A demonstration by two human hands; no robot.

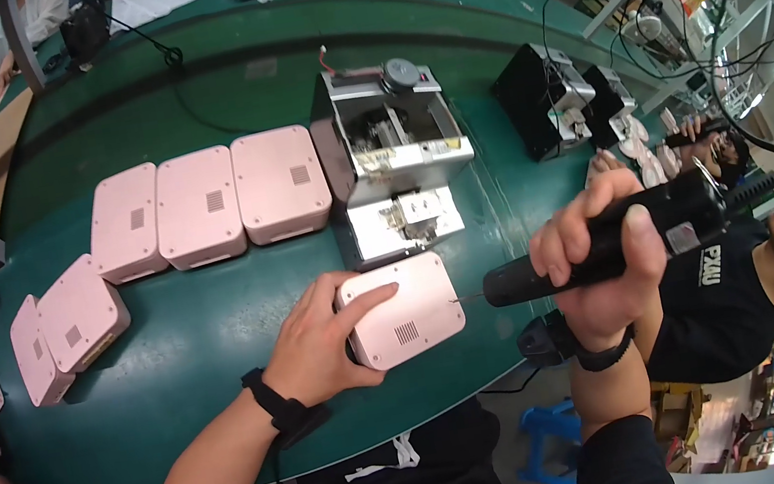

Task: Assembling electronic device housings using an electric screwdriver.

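Near the table's front edge lies a pink square casing (388,315) with rounded corners, a small slotted grille and screw holes at its corners. My left hand (316,339) grips its left side, thumb across the top face. A black corded electric screwdriver (553,266) is wrapped in my right hand (600,244). Its thin bit points left, with the tip at the casing's right edge; whether it touches a screw I cannot tell. Just beyond the casing stands a metal screw feeder (395,134) with an open top and a silver front block.
Several matching pink casings (282,183) stand in a bent row at left on the green table (212,351). Two more black machines (542,101) are at the far right. A co-worker in black (720,301) sits on the right, holding a dark tool. A blue stool (552,439) stands below.
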